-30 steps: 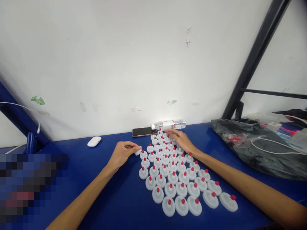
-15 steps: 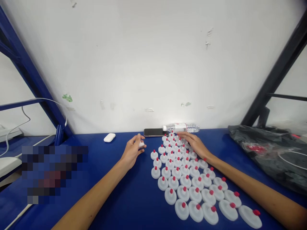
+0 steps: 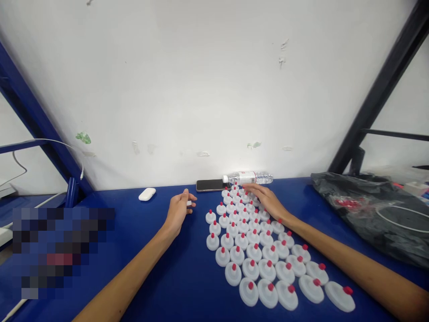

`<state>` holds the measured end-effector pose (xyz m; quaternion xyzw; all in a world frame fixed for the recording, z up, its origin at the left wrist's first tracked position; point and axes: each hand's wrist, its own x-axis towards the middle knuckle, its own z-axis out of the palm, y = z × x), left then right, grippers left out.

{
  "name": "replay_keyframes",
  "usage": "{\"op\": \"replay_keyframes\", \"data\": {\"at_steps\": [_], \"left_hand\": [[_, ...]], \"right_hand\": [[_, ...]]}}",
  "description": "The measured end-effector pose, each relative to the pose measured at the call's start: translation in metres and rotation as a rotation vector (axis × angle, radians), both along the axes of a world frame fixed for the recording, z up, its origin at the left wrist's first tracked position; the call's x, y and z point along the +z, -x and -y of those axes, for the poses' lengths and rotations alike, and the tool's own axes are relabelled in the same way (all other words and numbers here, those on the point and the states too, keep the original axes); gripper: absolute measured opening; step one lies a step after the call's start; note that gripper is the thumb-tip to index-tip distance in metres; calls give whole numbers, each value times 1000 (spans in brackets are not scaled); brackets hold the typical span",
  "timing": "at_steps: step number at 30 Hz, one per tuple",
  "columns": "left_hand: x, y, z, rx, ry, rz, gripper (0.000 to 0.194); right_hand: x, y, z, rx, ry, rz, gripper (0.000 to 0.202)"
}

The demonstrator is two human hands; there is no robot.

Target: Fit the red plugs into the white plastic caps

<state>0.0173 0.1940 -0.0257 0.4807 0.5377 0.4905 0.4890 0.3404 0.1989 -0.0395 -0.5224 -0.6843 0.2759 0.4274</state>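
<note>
Several round white plastic caps with red tips (image 3: 254, 252) stand in close rows on the blue table (image 3: 181, 277). To the left of these rows, my left hand (image 3: 179, 209) is raised a little, its thumb and fingers closed on a small white piece (image 3: 189, 203). Most of that piece is hidden by the fingers, so its kind is not clear. My right hand (image 3: 268, 201) lies over the far right part of the rows, fingers stretched out and covering some caps. Whether it touches them I cannot tell.
Against the wall lie a dark phone (image 3: 209, 185) and a clear bottle on its side (image 3: 248, 177). A white earbud case (image 3: 147, 194) is at the back left. On the right spreads a black plastic bag (image 3: 338, 197) with small red parts (image 3: 350, 204) in clear plastic on it.
The whole view has shifted slightly, so everything appears a bit further left. My left fingers have closed in more around the white piece. The right hand stays over the same caps.
</note>
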Motion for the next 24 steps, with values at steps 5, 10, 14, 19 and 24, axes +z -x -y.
{"op": "replay_keyframes", "data": {"at_steps": [5, 10, 14, 19, 24], "left_hand": [[1, 0, -1, -13, -53, -116, 37], [5, 4, -7, 6, -123, -289, 36], [8, 9, -14, 40, -152, -425, 36], [9, 13, -16, 71, -152, -528, 36], [11, 14, -14, 98, -140, -538, 36]], "right_hand": [[0, 0, 0, -1, 0, 8, 31], [2, 1, 1, -9, 4, 13, 31], [2, 2, 3, -12, 3, 11, 31], [2, 2, 3, -14, 5, 13, 31], [2, 1, 2, -8, -5, 13, 31]]}}
